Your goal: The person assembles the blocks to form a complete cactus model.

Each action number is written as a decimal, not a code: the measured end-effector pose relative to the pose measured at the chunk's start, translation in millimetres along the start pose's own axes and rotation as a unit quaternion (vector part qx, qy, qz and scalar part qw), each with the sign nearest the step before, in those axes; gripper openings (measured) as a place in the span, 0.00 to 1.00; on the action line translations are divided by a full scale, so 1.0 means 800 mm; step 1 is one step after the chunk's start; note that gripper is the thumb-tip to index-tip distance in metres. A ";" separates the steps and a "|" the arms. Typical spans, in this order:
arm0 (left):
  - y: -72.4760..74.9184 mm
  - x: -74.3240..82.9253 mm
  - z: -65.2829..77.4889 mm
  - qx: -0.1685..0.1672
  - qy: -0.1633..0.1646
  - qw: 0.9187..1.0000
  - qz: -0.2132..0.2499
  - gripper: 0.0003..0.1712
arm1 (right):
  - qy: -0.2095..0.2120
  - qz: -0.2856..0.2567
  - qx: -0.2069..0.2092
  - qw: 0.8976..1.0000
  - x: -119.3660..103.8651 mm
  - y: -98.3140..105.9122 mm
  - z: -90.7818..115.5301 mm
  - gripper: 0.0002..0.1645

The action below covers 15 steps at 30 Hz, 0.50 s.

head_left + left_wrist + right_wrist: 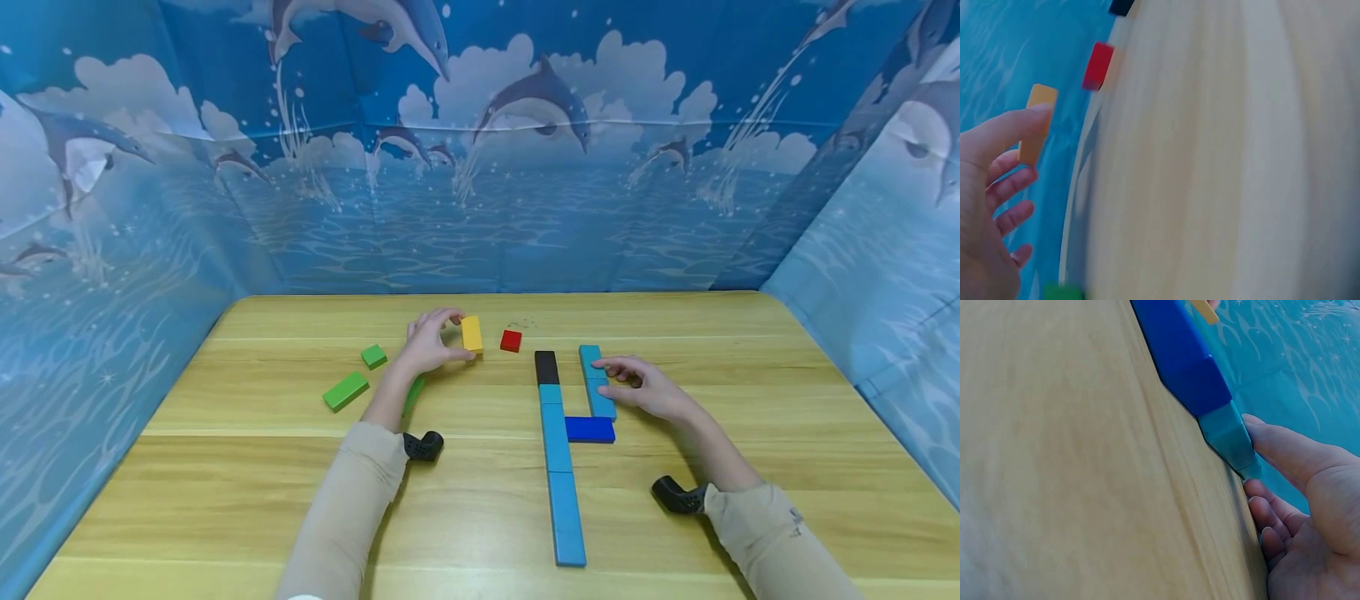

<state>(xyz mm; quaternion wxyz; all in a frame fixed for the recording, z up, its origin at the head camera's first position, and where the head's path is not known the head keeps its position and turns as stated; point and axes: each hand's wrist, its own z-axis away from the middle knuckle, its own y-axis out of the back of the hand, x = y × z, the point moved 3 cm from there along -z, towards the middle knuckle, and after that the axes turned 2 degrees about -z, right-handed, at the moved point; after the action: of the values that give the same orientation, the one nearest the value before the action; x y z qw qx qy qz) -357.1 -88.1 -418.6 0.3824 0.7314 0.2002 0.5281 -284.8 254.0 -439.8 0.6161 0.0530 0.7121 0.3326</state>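
My left hand (429, 343) pinches a yellow block (472, 333) between thumb and fingers, left of a small red block (511, 341). In the left wrist view the yellow block (1037, 125) looks raised off the table. My right hand (643, 388) is at a column of two light blue blocks (597, 392), thumb and index fingertips right at their surface. In the right wrist view its other fingers are loosely bent beside the light blue block (1229, 434). A dark blue block (589, 430) lies crosswise at the column's near end, reaching a long light blue row (561, 475) topped by a black block (547, 367).
Left of and below my left hand lie a small green block (373, 357), a longer green block (346, 392) and another green block (412, 397), partly hidden by the forearm. Behind the wooden table (262, 500) hangs a dolphin-print cloth (495, 225).
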 end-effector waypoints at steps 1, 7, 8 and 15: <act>-0.004 0.003 -0.003 0.004 0.000 1.000 0.003 0.38 | 0.000 0.000 0.000 1.000 0.000 0.000 0.000 0.26; -0.026 0.021 -0.021 0.023 -0.001 1.000 0.020 0.38 | -0.002 -0.003 0.002 1.000 0.002 -0.001 0.001 0.26; -0.029 0.024 -0.024 0.026 -0.001 0.999 0.023 0.38 | -0.002 -0.004 0.002 1.000 0.002 -0.001 0.001 0.26; -0.051 0.041 -0.038 0.042 0.007 0.999 0.026 0.39 | -0.003 -0.007 -0.001 1.000 0.002 -0.001 0.000 0.26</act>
<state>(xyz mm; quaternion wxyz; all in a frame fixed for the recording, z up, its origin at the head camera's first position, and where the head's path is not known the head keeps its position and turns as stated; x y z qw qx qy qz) -368.8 -29.4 -425.0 0.3363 0.7478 0.2058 0.5342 -285.2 254.5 -441.7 0.6209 0.0482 0.7102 0.3283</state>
